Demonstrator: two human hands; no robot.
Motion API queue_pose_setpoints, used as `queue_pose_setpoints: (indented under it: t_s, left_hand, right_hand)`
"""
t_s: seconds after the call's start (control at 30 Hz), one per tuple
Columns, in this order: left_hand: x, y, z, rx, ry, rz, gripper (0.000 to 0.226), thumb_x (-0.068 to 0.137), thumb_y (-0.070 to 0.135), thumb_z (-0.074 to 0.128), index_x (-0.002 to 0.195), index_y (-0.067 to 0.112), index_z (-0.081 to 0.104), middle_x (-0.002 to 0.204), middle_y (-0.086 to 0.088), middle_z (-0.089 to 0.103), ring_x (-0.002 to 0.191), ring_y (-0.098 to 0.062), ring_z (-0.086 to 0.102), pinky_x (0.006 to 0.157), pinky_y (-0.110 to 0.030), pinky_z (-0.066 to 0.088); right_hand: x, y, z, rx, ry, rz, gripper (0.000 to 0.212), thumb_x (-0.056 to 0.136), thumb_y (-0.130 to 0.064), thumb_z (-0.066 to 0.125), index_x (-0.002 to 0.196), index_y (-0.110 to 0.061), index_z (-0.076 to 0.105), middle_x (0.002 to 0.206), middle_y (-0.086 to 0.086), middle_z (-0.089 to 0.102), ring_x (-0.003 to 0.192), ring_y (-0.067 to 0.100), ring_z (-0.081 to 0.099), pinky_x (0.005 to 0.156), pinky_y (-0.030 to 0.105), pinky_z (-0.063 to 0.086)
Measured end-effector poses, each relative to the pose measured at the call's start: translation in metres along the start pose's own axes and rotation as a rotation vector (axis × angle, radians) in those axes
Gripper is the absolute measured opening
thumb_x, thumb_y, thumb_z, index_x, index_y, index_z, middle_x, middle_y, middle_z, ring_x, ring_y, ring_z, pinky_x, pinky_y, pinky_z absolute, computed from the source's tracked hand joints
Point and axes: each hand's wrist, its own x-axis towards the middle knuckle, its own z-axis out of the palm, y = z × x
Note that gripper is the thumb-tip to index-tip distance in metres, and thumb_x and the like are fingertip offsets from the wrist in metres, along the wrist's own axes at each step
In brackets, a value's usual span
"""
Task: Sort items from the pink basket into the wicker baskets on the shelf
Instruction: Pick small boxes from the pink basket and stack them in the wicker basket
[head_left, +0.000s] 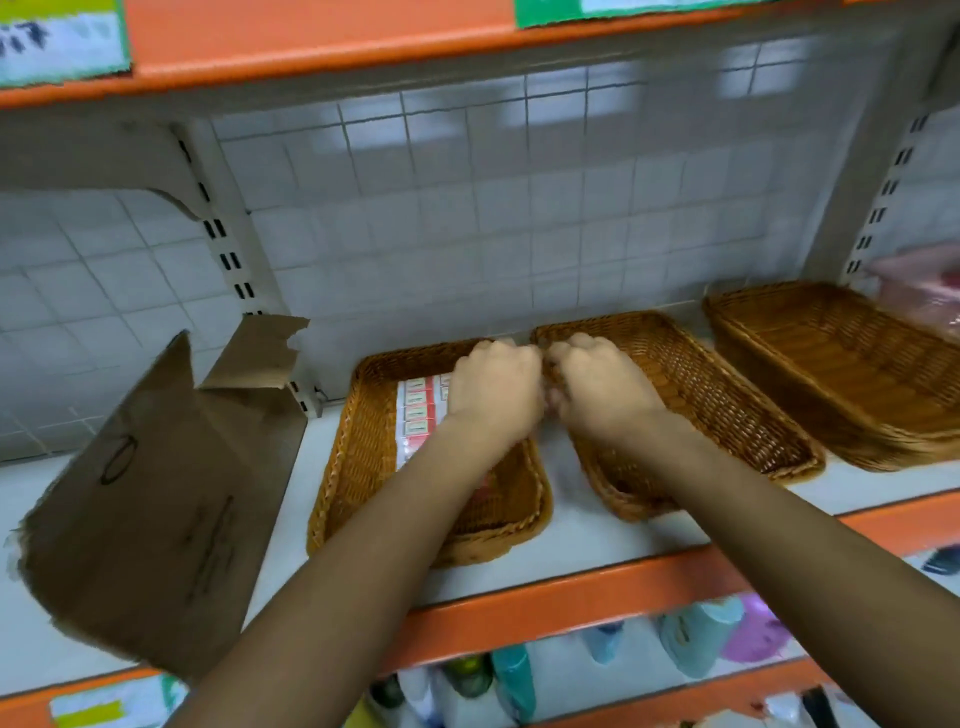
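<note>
Both hands are curled knuckles-up and almost touching. The left hand (496, 387) is over the far corner of the left brown wicker basket (332, 467), and the right hand (597, 384) is over the middle wicker basket (727, 405). Can't tell what either one's gripping. The small red-and-white cartons (415, 410) sit just left of the left hand. They're probably light and stiff, so pinch them by the edges. The pink basket (919, 291) is well off to the right and blurry.

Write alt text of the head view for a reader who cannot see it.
The left hand and right hand curl at the far rims of the left wicker basket and middle wicker basket on a shelf. The left one holds small packets; a torn cardboard box stands beside it.
</note>
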Motion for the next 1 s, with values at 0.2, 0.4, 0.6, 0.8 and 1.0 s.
queue_pose_setpoints:
  t_s: [0.2,0.4,0.6,0.8,1.0]
  left_hand:
    - [0.023,0.120,-0.001,-0.054,0.053,0.166,0.028,0.093,0.028,0.047,0.114,0.013,0.060,0.114,-0.012,0.060,0.109,-0.033,0.056,0.084,-0.041,0.047]
    - [0.044,0.242,0.001,-0.110,0.086,0.300,0.029,0.095,0.030,0.045,0.111,0.013,0.061,0.113,-0.012,0.060,0.109,-0.033,0.056,0.084,-0.040,0.046]
    - [0.060,0.354,0.001,-0.130,0.104,0.437,0.029,0.093,0.029,0.045,0.108,0.010,0.063,0.112,-0.013,0.062,0.105,-0.033,0.058,0.081,-0.039,0.048]
    - [0.090,0.423,0.005,-0.107,0.104,0.563,0.029,0.095,0.027,0.044,0.112,0.012,0.063,0.113,-0.012,0.063,0.105,-0.032,0.060,0.083,-0.039,0.048]
    - [0.149,0.456,0.023,-0.203,0.055,0.530,0.026,0.091,0.020,0.048,0.109,0.008,0.063,0.112,-0.016,0.063,0.107,-0.033,0.057,0.083,-0.039,0.047]
  right_hand:
    - [-0.051,0.105,-0.040,-0.064,0.030,0.158,0.032,0.088,-0.024,0.053,0.117,-0.012,0.058,0.116,0.012,0.055,0.113,0.033,0.051,0.088,0.037,0.043]
    - [-0.109,0.210,-0.083,-0.138,0.076,0.272,0.029,0.086,-0.022,0.051,0.112,-0.012,0.061,0.110,0.013,0.057,0.107,0.034,0.054,0.082,0.036,0.044]
    - [-0.165,0.301,-0.116,-0.192,0.086,0.393,0.031,0.086,-0.021,0.051,0.112,-0.010,0.061,0.114,0.016,0.060,0.108,0.034,0.055,0.085,0.039,0.047]
    - [-0.189,0.367,-0.139,-0.166,0.094,0.505,0.034,0.086,-0.018,0.054,0.119,-0.009,0.059,0.121,0.016,0.057,0.116,0.034,0.048,0.091,0.037,0.042]
    - [-0.168,0.427,-0.146,-0.174,0.056,0.550,0.031,0.086,-0.016,0.054,0.116,-0.009,0.060,0.120,0.016,0.058,0.114,0.034,0.051,0.092,0.038,0.043]
